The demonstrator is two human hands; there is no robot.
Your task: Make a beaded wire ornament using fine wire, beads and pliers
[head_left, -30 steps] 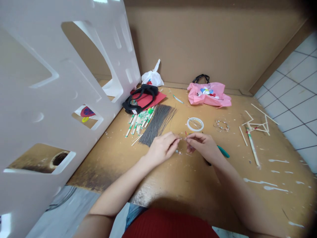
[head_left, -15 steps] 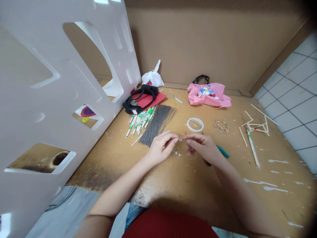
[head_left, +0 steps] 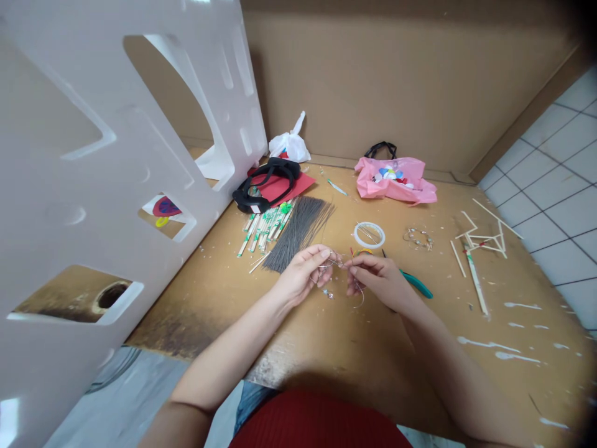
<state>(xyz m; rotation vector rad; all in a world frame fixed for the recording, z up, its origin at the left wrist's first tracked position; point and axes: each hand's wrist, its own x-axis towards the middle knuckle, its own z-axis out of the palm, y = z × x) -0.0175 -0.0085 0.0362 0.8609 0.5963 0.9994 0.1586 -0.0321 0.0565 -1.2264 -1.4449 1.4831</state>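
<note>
A thin wire point(head_left: 332, 261) with small beads runs between my two hands. My left hand point(head_left: 308, 270) is closed on it, thumb against the fingers. The right hand point(head_left: 375, 277) pinches the wire's other side, and a loose curved end hangs below its fingers. A few pale beads point(head_left: 329, 294) show just under the left fingers; whether they hang from the wire or lie on the table I cannot tell. Pliers with a teal handle point(head_left: 416, 284) lie partly hidden behind my right hand. Beyond the hands are a white ring point(head_left: 383, 236) and a beaded wire loop point(head_left: 418, 238).
Grey wires point(head_left: 293, 236) lie in a bundle beside wrapped chopsticks point(head_left: 261, 233). Behind them are a black headband point(head_left: 242, 200), red paper point(head_left: 305, 182) and a white bag point(head_left: 291, 148). A pink bag point(head_left: 422, 183) holds colourful pieces. A stick frame point(head_left: 485, 239) lies right; a white panel point(head_left: 186, 205) stands left.
My left hand has turned so its fingers and the curved wire show more. The right hand has shifted slightly, uncovering something orange beyond it and a hanging wire end.
</note>
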